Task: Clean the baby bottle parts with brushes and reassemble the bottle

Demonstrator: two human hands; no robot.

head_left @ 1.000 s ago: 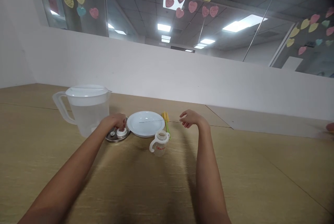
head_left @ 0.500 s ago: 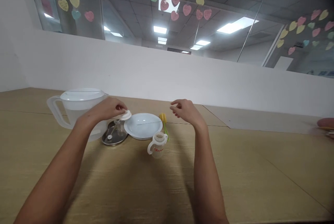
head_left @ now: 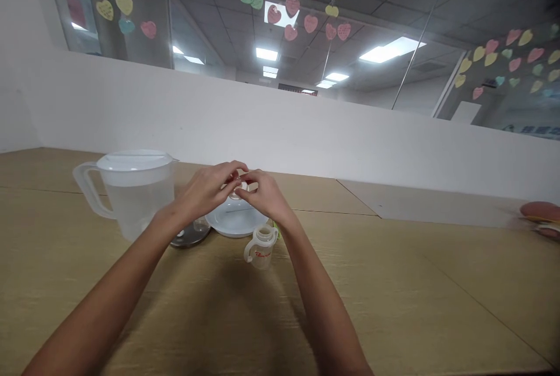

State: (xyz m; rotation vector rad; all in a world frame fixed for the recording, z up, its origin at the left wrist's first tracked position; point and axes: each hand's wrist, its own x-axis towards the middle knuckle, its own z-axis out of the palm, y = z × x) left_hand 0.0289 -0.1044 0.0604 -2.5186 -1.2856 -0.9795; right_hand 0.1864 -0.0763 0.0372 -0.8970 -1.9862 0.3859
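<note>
Above the white bowl (head_left: 234,223), my left hand (head_left: 207,189) and my right hand (head_left: 266,194) meet around a small white bottle cap (head_left: 240,192). Fingertips of both hands are closed on it, and they cover most of its edge. In front of the bowl stands a clear baby bottle (head_left: 262,252) with white handles, red lettering and an uncovered mouth. A round metal dish (head_left: 192,237) lies left of the bowl, partly behind my left forearm, with a clear piece on it. Beside the bottle a bit of a green brush handle (head_left: 277,231) shows; its yellow head is hidden by my right hand.
A large translucent pitcher (head_left: 140,198) with a lid and some water stands at the left. Behind the wooden table (head_left: 415,282) rises a white wall (head_left: 280,125) below glass panes. A blurred reddish object (head_left: 541,212) is at the far right edge.
My left hand has carried the cap rightward from above the metal dish to above the bowl. My right hand has come in from the right and taken hold of it too.
</note>
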